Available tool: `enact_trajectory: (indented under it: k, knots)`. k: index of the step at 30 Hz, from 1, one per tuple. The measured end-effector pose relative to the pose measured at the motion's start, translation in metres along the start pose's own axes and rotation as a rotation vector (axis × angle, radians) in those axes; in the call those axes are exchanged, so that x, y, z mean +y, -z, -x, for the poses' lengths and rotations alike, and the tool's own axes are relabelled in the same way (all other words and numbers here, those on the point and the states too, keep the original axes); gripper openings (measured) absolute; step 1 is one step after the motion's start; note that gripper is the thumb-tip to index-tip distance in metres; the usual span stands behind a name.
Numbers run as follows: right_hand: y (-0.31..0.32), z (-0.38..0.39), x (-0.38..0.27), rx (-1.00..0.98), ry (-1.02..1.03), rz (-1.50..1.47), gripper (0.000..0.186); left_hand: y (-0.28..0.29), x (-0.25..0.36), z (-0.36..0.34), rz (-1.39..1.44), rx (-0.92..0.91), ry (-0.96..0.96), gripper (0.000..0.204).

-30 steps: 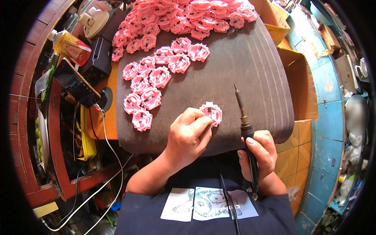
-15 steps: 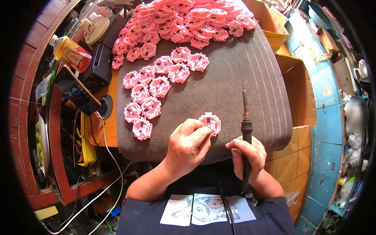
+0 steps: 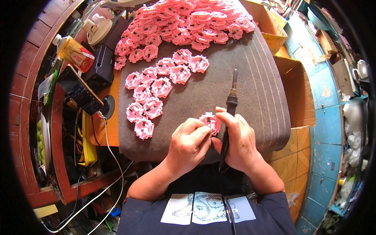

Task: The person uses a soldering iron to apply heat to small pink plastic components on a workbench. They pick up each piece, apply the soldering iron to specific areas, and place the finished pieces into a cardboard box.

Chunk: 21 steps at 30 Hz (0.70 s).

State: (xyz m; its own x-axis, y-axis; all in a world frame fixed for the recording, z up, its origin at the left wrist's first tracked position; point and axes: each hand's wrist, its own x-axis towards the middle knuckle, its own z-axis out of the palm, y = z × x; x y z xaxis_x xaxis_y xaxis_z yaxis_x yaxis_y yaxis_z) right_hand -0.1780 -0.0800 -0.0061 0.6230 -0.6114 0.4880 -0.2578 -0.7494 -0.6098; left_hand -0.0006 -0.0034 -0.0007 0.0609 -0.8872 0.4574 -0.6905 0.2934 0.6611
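A small pink plastic part [image 3: 212, 123] with a dark strip in its middle lies on the dark mat [image 3: 219, 86] in front of me. My left hand [image 3: 188, 141] is closed in a pinch on the part's lower left edge; its fingertips hide that corner. Between the thumb and fingers of my right hand [image 3: 241, 140] is a soldering iron [image 3: 232, 102], its metal tip pointing away from me, above the mat. The right fingertips are at the part's right side; whether they touch it I cannot tell.
Several similar pink parts [image 3: 152, 107] lie left of centre, and a large heap of them [image 3: 176, 25] covers the far end. On the left stand a phone [image 3: 80, 90], a bottle [image 3: 74, 53] and a black box [image 3: 101, 66]. Cardboard boxes [image 3: 295, 92] stand to the right.
My right hand has moved left, up to the pink part, carrying the soldering iron with it. The left hand keeps its pinch at the same spot.
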Motion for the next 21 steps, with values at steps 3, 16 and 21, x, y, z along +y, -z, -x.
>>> enact_trajectory:
  k: [3, 16, 21]
  knots:
    - [-0.0015, -0.0039, -0.0004, 0.040, 0.017, -0.036, 0.068, 0.0000, -0.0002, 0.0010, -0.003, 0.001, -0.007, 0.018]
    - [-0.0021, -0.0063, 0.0001, 0.023, 0.025, -0.041, 0.065, -0.0024, -0.0007, 0.0015, -0.003, 0.040, -0.009, 0.017]
    - [-0.0023, -0.0051, -0.0002, 0.032, 0.020, -0.036, 0.064, -0.0043, -0.0007, 0.0023, 0.002, 0.061, -0.005, 0.017]
